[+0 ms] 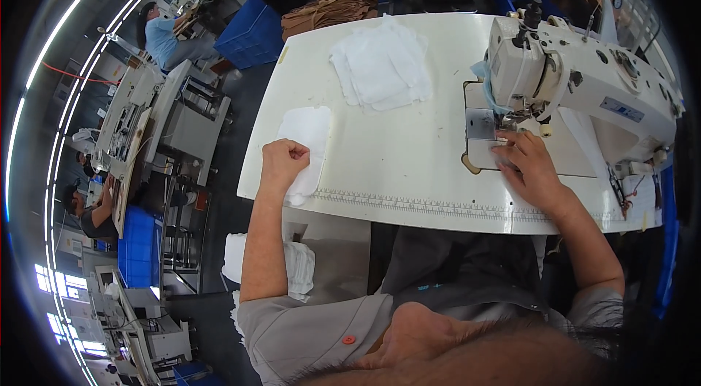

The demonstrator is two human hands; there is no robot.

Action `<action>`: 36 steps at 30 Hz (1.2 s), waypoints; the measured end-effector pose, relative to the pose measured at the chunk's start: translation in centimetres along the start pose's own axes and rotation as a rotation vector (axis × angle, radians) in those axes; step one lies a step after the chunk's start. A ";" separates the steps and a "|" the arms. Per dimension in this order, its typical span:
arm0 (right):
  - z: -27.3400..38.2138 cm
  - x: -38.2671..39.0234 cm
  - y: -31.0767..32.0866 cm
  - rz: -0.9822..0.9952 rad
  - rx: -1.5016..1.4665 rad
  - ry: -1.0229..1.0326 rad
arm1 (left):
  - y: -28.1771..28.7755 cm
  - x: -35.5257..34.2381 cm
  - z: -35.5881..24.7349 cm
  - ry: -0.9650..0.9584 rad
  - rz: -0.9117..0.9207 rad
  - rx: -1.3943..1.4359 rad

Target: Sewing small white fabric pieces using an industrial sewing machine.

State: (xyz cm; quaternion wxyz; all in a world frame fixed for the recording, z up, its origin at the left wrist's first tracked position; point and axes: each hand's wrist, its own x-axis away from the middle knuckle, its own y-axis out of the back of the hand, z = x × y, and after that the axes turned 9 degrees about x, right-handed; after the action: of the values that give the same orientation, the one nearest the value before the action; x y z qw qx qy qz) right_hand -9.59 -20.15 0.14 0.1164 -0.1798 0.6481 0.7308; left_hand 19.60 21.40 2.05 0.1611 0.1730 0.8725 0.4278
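My left hand (285, 163) is over a small pile of white cloth pieces (307, 123) at the left of the table. Its fingers are curled into a pinch, and whether they grip a cloth edge is hidden. At the right, my right hand (531, 168) lies at the metal needle plate (480, 124) of a white sewing machine (577, 68), fingers stretched out just below the presser foot (511, 120). No held thing shows in it. A bit of pale blue cloth (482, 73) hangs beside the machine head.
Another heap of white cloth pieces (383, 65) lies at the table's far side. A ruler strip (409, 203) runs along the near edge. More white cloth (299, 269) sits lower left, below the tabletop. Blue bins (252, 32), brown stacked pieces (328, 12) and co-workers are beyond.
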 end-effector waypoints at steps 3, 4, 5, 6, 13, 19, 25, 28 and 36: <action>3.3 -1.9 0.6 0.021 -0.130 0.102 | 0.1 0.6 0.2 -0.002 -0.006 -0.053; 4.5 -3.1 0.4 0.040 -0.156 0.193 | 0.0 0.5 0.2 -0.013 -0.036 -0.056; 5.7 -4.3 0.1 0.059 -0.184 0.285 | 0.0 0.5 0.3 -0.015 -0.036 -0.053; 7.2 -5.6 -0.2 0.085 -0.205 0.321 | -0.2 0.6 0.5 -0.034 -0.061 0.018; 15.7 -14.2 -8.2 0.027 -0.370 0.454 | -0.4 1.0 0.5 -0.137 -0.048 -0.020; 19.7 -17.7 -12.5 -0.007 -0.294 0.393 | -0.2 1.0 0.5 0.033 -0.067 0.179; 19.9 -18.4 -13.5 0.208 -0.188 0.450 | 0.4 -0.3 5.0 0.131 -0.091 0.345; 19.5 -18.5 -13.6 0.222 -0.166 0.442 | 1.4 -1.7 6.0 0.163 -0.093 0.337; 20.0 -18.3 -13.7 0.245 -0.167 0.452 | 18.1 -2.2 7.2 0.072 -0.652 1.504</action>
State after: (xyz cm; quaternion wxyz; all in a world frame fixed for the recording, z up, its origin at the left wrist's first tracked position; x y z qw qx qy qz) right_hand 10.27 2.62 -2.77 -0.1357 -0.2677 0.6121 0.7316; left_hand 27.67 35.83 12.67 0.0901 -0.0412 0.9371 -0.3347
